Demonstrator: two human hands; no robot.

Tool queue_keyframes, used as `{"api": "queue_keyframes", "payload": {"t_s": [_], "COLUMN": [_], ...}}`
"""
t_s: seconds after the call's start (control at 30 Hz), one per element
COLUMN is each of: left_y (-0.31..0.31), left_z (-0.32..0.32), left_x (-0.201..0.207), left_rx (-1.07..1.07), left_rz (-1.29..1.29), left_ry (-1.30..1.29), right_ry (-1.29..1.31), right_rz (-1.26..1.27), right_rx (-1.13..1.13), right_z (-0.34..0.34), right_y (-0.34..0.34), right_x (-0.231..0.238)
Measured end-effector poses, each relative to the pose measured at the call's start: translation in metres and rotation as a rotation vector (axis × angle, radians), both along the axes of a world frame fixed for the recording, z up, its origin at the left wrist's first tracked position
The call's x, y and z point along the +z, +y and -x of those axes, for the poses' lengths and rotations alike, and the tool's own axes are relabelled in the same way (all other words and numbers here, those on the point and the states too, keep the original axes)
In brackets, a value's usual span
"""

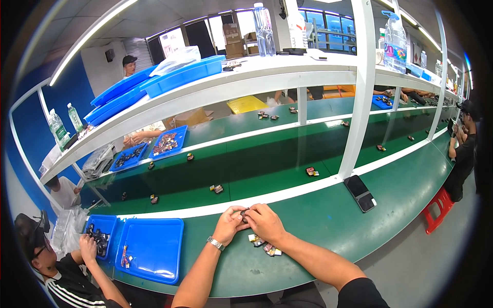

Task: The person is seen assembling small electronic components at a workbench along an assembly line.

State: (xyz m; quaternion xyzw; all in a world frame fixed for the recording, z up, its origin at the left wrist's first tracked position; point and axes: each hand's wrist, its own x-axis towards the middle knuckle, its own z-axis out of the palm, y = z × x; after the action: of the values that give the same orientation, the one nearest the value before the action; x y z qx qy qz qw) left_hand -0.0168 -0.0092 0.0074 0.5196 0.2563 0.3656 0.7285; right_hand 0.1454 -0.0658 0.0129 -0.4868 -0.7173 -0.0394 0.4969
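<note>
Both my hands meet over the green worktop near its front edge. My left hand (229, 225), with a silver watch at the wrist, is closed on a small dark part (244, 217). From the other side my right hand (265, 222) pinches the same part; its exact kind is too small to make out, and fingers cover most of it. Just below my hands lies a small pile of dark parts with white and yellow pieces (269, 249). To the left of my left forearm is a shallow blue tray (154, 223) with a few small reddish parts (125, 256) at its left side.
A phone-like black device (360, 193) lies right of my hands, beside a white post (359, 97). Beyond a white rail, a green conveyor (267, 179) carries scattered small parts. A co-worker (61, 272) at left reaches into a smaller blue tray (111, 220). Overhead runs a white shelf (246, 77).
</note>
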Motion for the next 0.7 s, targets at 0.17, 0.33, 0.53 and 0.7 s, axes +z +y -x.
{"api": "queue_keyframes", "payload": {"t_s": [0.17,0.33,0.53,0.7], "left_y": [0.0007,0.0003,-0.0027,-0.0039], "left_z": [0.0000,-0.0006,-0.0031,-0.0026], "left_x": [-0.0017,-0.0009,0.0012,0.0003], "left_rx": [0.005,0.003,0.000,0.014], "left_rz": [-0.008,-0.004,-0.013,-0.023], "left_ry": [0.022,0.007,0.019,0.028], "right_ry": [-0.045,-0.131,-0.208,-0.246], "right_rz": [-0.038,-0.074,-0.100,-0.098], "right_rx": [-0.038,-0.041,-0.102,-0.086], "right_z": [0.0013,0.0005,-0.0006,-0.0020], "right_y": [-0.0005,-0.0006,-0.0015,-0.0008], "right_x": [-0.0025,-0.0033,-0.0034,0.0011]}}
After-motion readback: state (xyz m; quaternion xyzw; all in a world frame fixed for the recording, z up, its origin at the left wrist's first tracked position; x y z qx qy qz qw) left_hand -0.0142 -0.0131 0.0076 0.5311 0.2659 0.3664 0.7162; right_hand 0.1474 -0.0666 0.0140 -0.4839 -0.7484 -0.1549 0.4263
